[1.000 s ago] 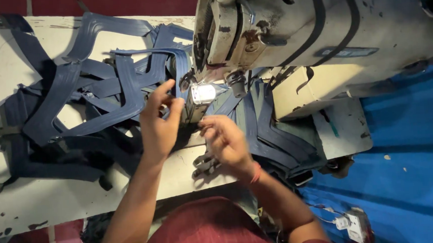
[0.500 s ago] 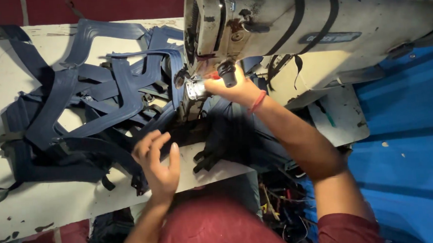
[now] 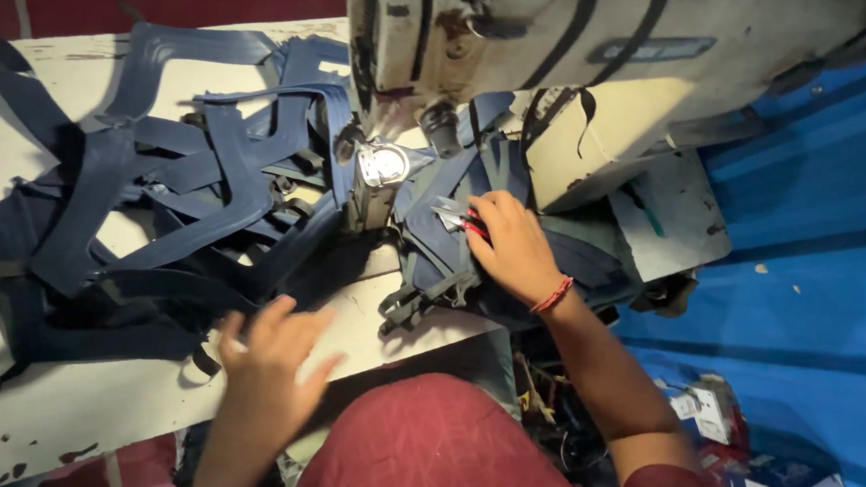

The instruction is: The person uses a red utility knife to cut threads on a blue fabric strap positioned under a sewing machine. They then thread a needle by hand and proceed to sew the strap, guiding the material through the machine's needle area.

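Right hand (image 3: 513,249) dropped onto grey-blue bag (image 3: 443,243), small silver label (image 3: 448,213) at fingertips

Single head-worn view: looks steeply down, close, over the worktable (image 3: 83,415); sewing machine (image 3: 642,50) far right, person's lap near.

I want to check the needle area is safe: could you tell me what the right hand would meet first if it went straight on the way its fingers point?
Probably the sewing machine's presser foot area: the right hand rests on the blue-grey fabric piece, fingers pointing up-left towards it; depth unclear.
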